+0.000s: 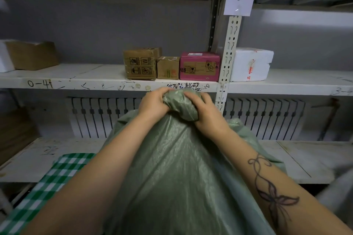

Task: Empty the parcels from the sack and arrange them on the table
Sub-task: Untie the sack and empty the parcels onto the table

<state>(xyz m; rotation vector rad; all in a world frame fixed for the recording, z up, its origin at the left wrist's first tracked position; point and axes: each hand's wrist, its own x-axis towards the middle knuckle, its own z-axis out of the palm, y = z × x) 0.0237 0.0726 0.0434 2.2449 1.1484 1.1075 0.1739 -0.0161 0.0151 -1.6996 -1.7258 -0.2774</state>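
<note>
A large green woven sack [172, 168] stands upright in front of me and fills the lower middle of the view. Its top is bunched into a knot at about shelf height. My left hand [154, 104] grips the left side of that bunched top. My right hand [206, 110] grips its right side, fingers curled over the fabric. Both forearms stretch up along the sack. Whatever is inside the sack is hidden. A table with a green and white checked cloth [49, 183] shows at the lower left, partly behind my left arm.
White metal shelving [107, 83] stands behind the sack. On its middle shelf sit two brown cartons [140, 64], a pink box [199, 66], a white foam box [251, 64] and a carton [32, 55] at far left. A radiator [103, 116] lines the wall below.
</note>
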